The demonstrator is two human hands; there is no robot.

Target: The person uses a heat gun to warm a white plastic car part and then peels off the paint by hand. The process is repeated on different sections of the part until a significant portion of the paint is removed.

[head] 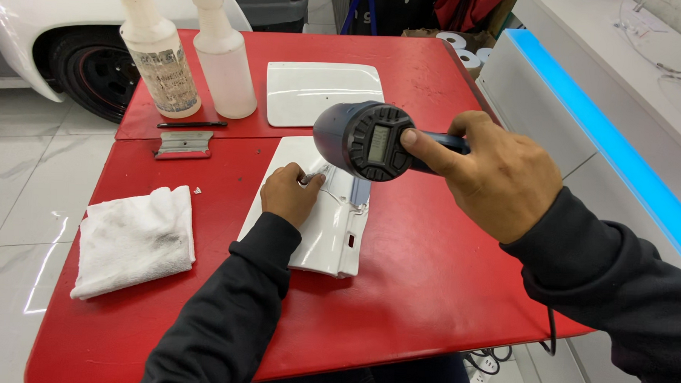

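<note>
the right hand (499,174) is wrapped round the handle of a dark blue heat gun (369,141), thumb laid along the back near its small screen, the gun held in the air above the red desk (428,278) with its rear face turned to the camera and its nozzle end hidden behind the body. just below and left of the gun, the left hand (289,193) is closed, pinching something small and pale between thumb and fingers against a glossy white panel (320,236); what it pinches is too small to tell. the panel lies flat on the near half of the desk, roughly at its middle, with a bluish strip showing along its upper right part under the gun. a second white panel (321,93) lies on the far half of the desk, well apart from the hands. left of it stand two plastic bottles (187,50) side by side, both upright, the left one with a worn label. in front of them lie a thin black stick (192,124) and a grey scraper (184,144), close together. a crumpled white cloth (135,237) with grey smudges lies near the left edge of the desk. both arms wear dark sleeves. beyond the desk at upper left is a white car (52,23) with a black wheel, and to the right runs a white counter (584,124) with a blue lit edge.
</note>
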